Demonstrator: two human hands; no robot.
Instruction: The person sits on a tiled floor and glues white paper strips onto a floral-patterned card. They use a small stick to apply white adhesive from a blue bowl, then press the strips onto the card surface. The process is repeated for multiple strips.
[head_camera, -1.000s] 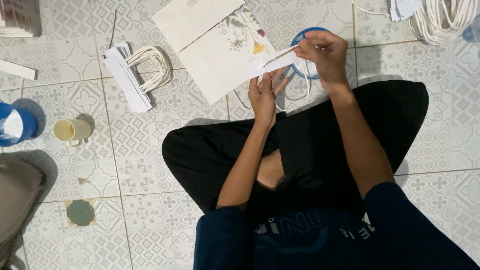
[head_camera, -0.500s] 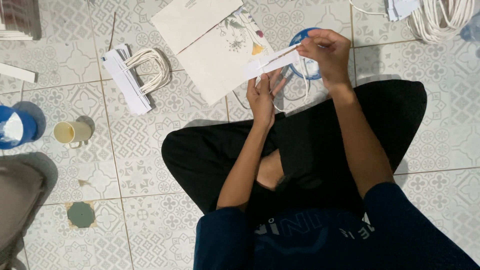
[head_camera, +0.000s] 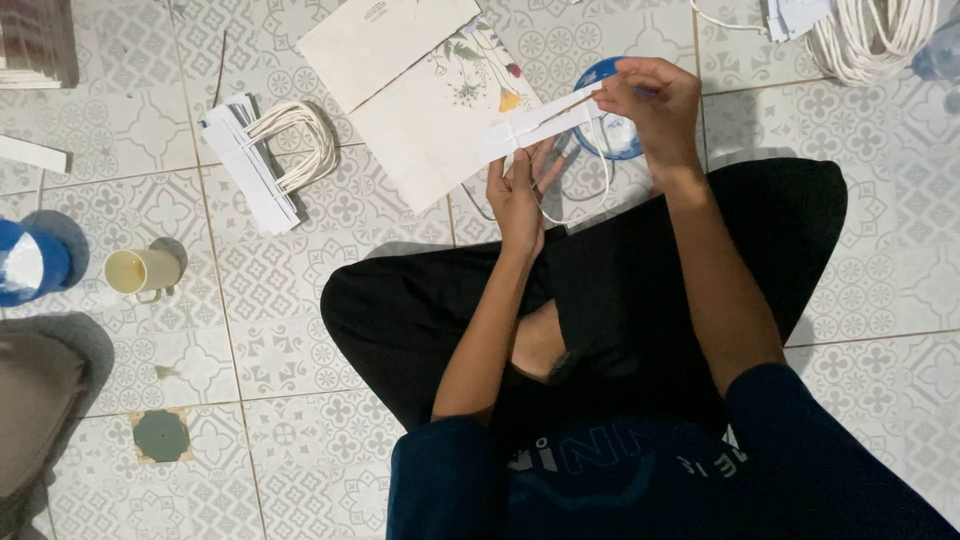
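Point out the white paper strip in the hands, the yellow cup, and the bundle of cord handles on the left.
white paper strip (head_camera: 535, 127), head view, middle of the strip.
yellow cup (head_camera: 142, 270), head view, its side wall.
bundle of cord handles (head_camera: 300, 145), head view, the looped cords.

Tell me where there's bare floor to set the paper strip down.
Bare tile lies between the yellow cup and the person's knee, and right of the other knee. Around the hands it is crowded: floral paper bag, blue bowl, stacked handles.
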